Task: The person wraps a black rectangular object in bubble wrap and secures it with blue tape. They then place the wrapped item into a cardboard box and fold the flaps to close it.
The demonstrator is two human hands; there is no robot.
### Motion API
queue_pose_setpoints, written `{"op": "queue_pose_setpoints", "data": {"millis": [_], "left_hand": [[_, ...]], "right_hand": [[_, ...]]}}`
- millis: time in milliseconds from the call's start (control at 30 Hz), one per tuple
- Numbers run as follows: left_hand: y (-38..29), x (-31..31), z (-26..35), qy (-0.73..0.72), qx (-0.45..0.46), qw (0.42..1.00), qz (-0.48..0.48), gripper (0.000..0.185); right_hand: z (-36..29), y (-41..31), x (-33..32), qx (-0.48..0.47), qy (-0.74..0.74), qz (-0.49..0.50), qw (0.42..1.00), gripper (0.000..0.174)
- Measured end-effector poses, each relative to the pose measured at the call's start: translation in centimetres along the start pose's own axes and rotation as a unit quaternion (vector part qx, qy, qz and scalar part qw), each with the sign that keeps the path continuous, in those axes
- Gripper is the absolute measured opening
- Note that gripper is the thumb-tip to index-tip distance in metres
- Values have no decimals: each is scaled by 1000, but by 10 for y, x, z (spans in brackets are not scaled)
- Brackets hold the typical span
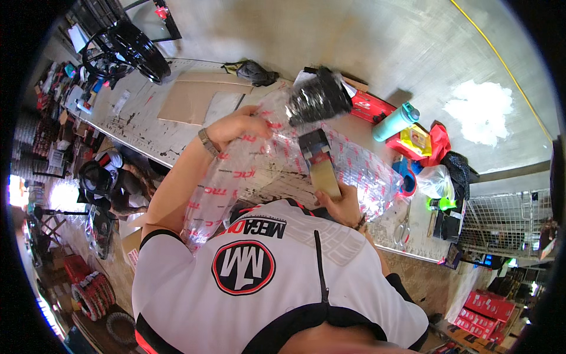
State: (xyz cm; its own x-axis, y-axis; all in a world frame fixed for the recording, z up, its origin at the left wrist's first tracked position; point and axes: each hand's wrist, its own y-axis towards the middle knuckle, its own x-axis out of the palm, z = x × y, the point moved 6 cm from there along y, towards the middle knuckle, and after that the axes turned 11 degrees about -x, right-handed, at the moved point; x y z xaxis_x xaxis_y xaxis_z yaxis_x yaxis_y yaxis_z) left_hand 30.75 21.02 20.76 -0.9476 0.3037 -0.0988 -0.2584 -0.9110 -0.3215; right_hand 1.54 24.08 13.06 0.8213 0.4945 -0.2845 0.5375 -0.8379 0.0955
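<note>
My left hand (239, 128) grips the edge of a clear plastic wrap sheet (216, 186) printed with red lettering. The wrap drapes across my left forearm and spreads over the workbench (274, 186) in front of me. In my right hand (342, 204) is a narrow box (320, 166), dark at its far end and pale yellowish nearer my fingers. Just beyond both hands, a bundle wrapped in black plastic (316, 99) lies against the clear wrap; whether anything holds it cannot be told.
Flat cardboard (188, 104) and a black motorcycle wheel (141, 53) lie at the bench's left. To the right are a red box (371, 107), a teal bottle (393, 123), a blue tape dispenser (407, 181) and scissors (402, 232). Another person (110, 181) crouches beyond the bench's left edge.
</note>
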Motion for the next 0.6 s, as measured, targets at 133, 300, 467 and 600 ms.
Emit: {"op": "queue_pose_setpoints", "data": {"millis": [133, 300, 467, 600], "left_hand": [[-1, -51, -5, -110, -32, 993, 36, 19], [27, -42, -32, 32, -25, 992, 116, 33], [47, 15, -56, -43, -68, 997, 13, 38], [44, 14, -58, -11, -52, 994, 90, 38]], "right_hand": [[-9, -18, -15, -48, -51, 45, 997, 27], [-64, 3, -21, -287, -100, 34, 952, 29], [-56, 35, 5, -116, 159, 62, 979, 24], [-37, 48, 4, -29, 317, 164, 934, 29]]}}
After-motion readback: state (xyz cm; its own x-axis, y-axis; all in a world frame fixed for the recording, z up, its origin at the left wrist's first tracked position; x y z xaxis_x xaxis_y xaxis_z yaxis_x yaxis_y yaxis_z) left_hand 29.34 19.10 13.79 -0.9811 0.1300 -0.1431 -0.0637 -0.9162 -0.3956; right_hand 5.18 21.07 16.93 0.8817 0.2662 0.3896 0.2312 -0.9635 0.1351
